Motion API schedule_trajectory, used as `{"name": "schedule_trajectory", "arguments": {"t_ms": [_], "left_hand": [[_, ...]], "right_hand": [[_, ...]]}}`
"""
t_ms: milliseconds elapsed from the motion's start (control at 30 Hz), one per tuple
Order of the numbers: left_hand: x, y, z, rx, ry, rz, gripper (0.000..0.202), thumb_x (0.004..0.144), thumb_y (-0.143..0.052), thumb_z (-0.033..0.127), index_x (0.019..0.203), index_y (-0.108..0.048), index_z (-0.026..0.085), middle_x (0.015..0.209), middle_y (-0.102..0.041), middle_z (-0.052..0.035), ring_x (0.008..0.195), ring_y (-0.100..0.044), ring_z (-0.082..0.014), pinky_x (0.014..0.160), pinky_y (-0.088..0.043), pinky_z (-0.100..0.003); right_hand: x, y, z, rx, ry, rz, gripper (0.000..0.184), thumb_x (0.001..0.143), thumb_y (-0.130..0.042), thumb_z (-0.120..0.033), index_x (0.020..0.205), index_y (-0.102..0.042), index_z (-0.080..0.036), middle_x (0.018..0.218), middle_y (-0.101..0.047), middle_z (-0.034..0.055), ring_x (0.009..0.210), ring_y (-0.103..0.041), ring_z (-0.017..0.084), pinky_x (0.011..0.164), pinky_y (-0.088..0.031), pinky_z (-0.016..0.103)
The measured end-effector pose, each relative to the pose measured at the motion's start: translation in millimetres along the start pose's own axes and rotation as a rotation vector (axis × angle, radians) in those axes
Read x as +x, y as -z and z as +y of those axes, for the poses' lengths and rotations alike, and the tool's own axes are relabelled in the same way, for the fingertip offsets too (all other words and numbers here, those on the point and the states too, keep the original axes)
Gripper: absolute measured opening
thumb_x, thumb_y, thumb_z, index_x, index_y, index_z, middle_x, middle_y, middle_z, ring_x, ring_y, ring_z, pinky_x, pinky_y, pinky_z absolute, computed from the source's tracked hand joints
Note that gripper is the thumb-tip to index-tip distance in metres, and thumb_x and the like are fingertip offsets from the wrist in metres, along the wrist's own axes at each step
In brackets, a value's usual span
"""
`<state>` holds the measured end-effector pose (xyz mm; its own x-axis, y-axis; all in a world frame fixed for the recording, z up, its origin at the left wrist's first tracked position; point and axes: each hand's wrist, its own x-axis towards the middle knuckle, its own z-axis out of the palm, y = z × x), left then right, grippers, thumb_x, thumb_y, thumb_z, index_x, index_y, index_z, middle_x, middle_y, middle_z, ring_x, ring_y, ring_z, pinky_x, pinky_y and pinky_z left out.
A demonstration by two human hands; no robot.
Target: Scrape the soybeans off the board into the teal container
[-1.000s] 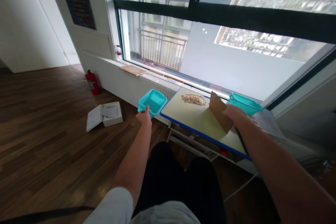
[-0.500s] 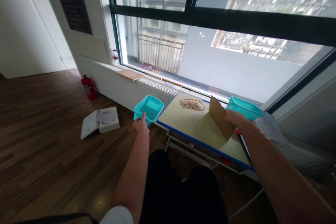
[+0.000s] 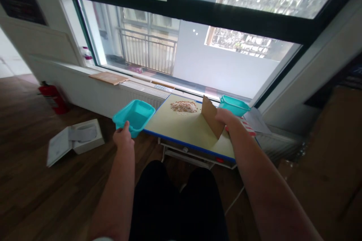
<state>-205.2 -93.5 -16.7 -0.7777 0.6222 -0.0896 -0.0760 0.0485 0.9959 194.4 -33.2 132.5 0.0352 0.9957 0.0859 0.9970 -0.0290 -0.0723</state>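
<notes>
My left hand [image 3: 123, 138] grips the near rim of an empty turquoise tub [image 3: 134, 116], held in the air just past the left edge of a low table [image 3: 181, 130] with a pale top and blue rim. A brown cardboard piece [image 3: 210, 119] stands on edge on the table, and my right hand [image 3: 224, 116] is closed on it. A small heap of tan grains [image 3: 184, 107] lies at the far side of the table, left of the cardboard. A second turquoise tub [image 3: 234, 105] sits at the table's far right corner, behind my right hand.
A large window with a sill and radiator runs behind the table. On the wood floor at left lie an open white box [image 3: 74, 140] and a red fire extinguisher [image 3: 53, 98]. A wooden board [image 3: 108, 78] rests on the sill. My dark-clothed legs are below.
The view has swung to the right, so everything sits further left in frame. Both hands keep their holds; the tub stays at the table's left edge and the cardboard stays upright.
</notes>
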Motion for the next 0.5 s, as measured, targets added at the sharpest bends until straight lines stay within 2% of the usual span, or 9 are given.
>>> {"name": "schedule_trajectory", "arguments": {"t_ms": [67,133,367,500], "left_hand": [[3,-3.8,1,-0.06,0.062,0.142,0.031,0.064,-0.056,0.047,0.066,-0.047,0.018,0.057,-0.047,0.0029,0.058,-0.05,-0.0136,0.053,-0.043,-0.027],[7,-6.8,-1,-0.095,0.119,0.209,0.031,0.058,-0.062,0.045,0.066,-0.051,0.017,0.059,-0.05,0.0018,0.058,-0.052,-0.0146,0.054,-0.044,-0.028],[21,-5.2,-17,-0.112,0.129,0.249,0.035,0.058,-0.063,0.047,0.067,-0.058,0.013,0.059,-0.056,-0.0024,0.058,-0.057,-0.0174,0.054,-0.048,-0.032],[24,0.8,-19,-0.096,0.125,0.27,0.034,0.057,-0.064,0.046,0.063,-0.058,0.014,0.055,-0.055,-0.0021,0.058,-0.057,-0.0185,0.054,-0.047,-0.032]], "right_hand": [[0,1,-3,-0.057,-0.008,-0.052,0.027,0.072,-0.058,-0.019,0.096,-0.066,-0.012,0.096,-0.067,0.0148,0.088,-0.062,0.026,0.075,-0.044,0.033],[-2,1,-7,-0.097,-0.002,-0.088,0.031,0.073,-0.054,-0.02,0.101,-0.064,-0.01,0.1,-0.066,0.0171,0.09,-0.062,0.028,0.075,-0.045,0.034],[-7,6,-11,-0.149,0.069,-0.143,0.037,0.076,-0.05,-0.024,0.108,-0.061,-0.012,0.104,-0.065,0.0171,0.094,-0.061,0.028,0.076,-0.045,0.034],[-9,5,-16,-0.171,0.085,-0.141,0.037,0.078,-0.045,-0.024,0.11,-0.06,-0.015,0.104,-0.065,0.0147,0.093,-0.061,0.028,0.074,-0.046,0.035]]}}
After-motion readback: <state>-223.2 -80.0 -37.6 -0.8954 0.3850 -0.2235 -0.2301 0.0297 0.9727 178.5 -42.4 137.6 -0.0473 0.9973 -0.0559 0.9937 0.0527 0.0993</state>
